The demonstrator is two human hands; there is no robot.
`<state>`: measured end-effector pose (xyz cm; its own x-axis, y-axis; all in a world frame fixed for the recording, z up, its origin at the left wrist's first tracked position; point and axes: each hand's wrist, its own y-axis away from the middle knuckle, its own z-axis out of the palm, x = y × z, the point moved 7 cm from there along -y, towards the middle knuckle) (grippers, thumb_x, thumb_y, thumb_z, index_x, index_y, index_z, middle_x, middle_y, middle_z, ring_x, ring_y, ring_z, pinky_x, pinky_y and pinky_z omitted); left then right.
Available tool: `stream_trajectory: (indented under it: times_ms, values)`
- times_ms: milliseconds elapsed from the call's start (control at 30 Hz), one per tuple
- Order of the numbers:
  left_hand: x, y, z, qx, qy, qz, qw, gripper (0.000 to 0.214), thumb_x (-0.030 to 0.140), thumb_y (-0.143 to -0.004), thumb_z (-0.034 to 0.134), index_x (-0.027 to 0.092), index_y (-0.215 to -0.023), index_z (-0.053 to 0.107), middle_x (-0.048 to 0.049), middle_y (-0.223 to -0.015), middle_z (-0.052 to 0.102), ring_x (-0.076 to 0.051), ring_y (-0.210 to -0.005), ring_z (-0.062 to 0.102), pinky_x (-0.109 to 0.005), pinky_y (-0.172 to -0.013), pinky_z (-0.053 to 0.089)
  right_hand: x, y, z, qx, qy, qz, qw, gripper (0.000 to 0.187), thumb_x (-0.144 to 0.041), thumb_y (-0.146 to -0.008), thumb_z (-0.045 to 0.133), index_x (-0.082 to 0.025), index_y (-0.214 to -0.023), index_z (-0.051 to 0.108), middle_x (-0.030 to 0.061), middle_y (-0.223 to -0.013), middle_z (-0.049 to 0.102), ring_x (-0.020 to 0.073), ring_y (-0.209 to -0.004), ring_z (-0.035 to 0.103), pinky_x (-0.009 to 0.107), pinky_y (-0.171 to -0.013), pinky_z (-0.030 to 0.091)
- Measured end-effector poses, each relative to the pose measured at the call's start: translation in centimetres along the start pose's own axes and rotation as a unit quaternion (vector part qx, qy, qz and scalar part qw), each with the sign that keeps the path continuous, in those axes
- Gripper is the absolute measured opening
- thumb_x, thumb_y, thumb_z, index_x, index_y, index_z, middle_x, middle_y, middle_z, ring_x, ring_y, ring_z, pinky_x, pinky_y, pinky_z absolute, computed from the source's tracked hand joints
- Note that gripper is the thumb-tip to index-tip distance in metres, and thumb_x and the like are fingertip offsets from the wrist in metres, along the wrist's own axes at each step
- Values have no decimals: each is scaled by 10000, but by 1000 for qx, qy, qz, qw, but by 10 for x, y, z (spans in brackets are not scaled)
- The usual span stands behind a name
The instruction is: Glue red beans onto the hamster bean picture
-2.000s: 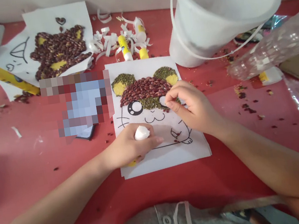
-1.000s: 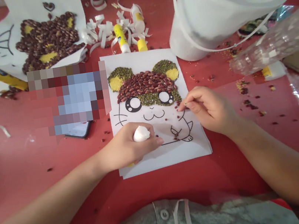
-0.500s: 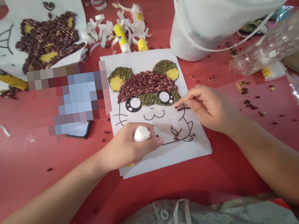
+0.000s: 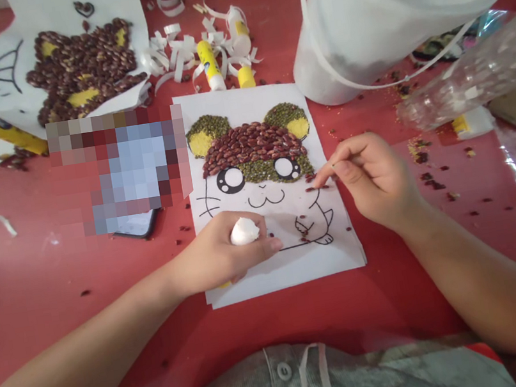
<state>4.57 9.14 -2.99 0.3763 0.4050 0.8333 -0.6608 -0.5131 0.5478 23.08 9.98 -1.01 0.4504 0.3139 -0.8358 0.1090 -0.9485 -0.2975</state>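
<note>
Under the left hand point(image 4: 225, 250) and the right hand point(image 4: 378, 185) spreads the red tabletop point(image 4: 260, 335). Beyond the right hand's fingertips, farther from the body, stands the white bucket point(image 4: 335, 33). Between the two hands, and partly beneath the left one, lies the paper sheet point(image 4: 272, 285) with its drawn animal point(image 4: 266, 200). Up beyond both grips, a brown seed cap point(image 4: 253, 142) and a green seed band point(image 4: 257, 172) cover the animal's forehead; nearer the fingers the face is mostly white paper.

The left hand is wrapped around a glue stick point(image 4: 244, 230), white end up, and has kept its place over the lower part of the drawing. The right hand stretches its forefinger past the thumb, tip at the outline of the cheek; whether anything is pinched between them I cannot tell.

Half a second ago that fingertip lay a little further inward; it has since drawn back towards the sheet's edge, and the loose red seeds point(image 4: 310, 189) now lie close around it, just beside the green band. My reading is that these seeds are not stuck down, and that the shift left the covered patches undisturbed.
</note>
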Motion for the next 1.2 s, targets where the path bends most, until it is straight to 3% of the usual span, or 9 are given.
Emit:
stream_trajectory:
  times_ms: [133, 200, 267, 367, 533, 633, 933, 1200]
  values:
    - [0, 0, 1, -4, -3, 1, 1000, 316, 311, -737, 654, 175, -554, 436, 75, -376, 417, -47, -337, 376, -159, -344, 308, -3, 0, 12, -82, 10, 1, 997, 61, -258, -931, 447, -225, -885, 471, 24, -860, 722, 144, -802, 690, 265, -683, 532]
    - [1, 1, 0, -3, -3, 4, 1000, 314, 310, -745, 649, 175, -558, 436, 76, -376, 418, -46, -336, 372, -159, -344, 300, -6, 1, 19, -140, 40, -6, 989, 74, -238, -923, 448, -213, -859, 476, 18, -812, 719, 134, -733, 683, 240, -624, 514]
    - [0, 1, 0, -3, -2, 4, 1000, 310, 309, -752, 645, 175, -562, 438, 76, -380, 421, -45, -338, 371, -160, -346, 297, -6, 1, 19, -161, 60, -7, 985, 84, -226, -915, 445, -208, -841, 479, -12, -675, 676, 111, -582, 635, 215, -525, 469]
    - [-1, 1, 0, -4, -1, 3, 1000, 315, 314, -753, 644, 176, -562, 434, 76, -383, 419, -47, -341, 375, -164, -349, 299, -3, -1, 10, -108, 47, -6, 993, 93, -238, -914, 450, -212, -829, 477, -46, -549, 577, 94, -474, 557, 213, -466, 429]
    - [-2, 1, 1, -5, -10, -1, 1000, 313, 326, -776, 611, 183, -566, 428, 76, -377, 411, -55, -339, 370, -176, -348, 305, -1, -7, -4, 8, -10, -5, 1000, 94, -273, -920, 471, -224, -841, 486, -26, -635, 575, 110, -591, 575, 250, -567, 460]
    - [-1, 1, 1, -4, -19, -9, 1000, 306, 320, -774, 614, 183, -570, 432, 78, -377, 412, -55, -339, 368, -177, -347, 300, -10, -11, -2, 29, -13, -13, 999, 86, -248, -910, 482, -225, -829, 499, -16, -674, 549, 115, -623, 544, 263, -597, 451]
    - [5, 0, 3, 5, -26, 34, 999, 288, 237, -736, 627, 176, -562, 407, 92, -393, 413, -30, -332, 360, -156, -339, 277, -63, -15, 57, -128, -51, -107, 985, 126, -149, -899, 470, -192, -783, 492, -4, -728, 501, 108, -682, 470, 252, -621, 403]
    - [6, -2, 4, -1, -45, 41, 998, 218, 261, -761, 570, 169, -591, 470, 93, -397, 422, -33, -339, 349, -171, -350, 273, -66, -18, 71, -141, -48, -114, 982, 148, -96, -883, 466, -196, -776, 488, -2, -739, 552, 113, -693, 505, 245, -610, 396]
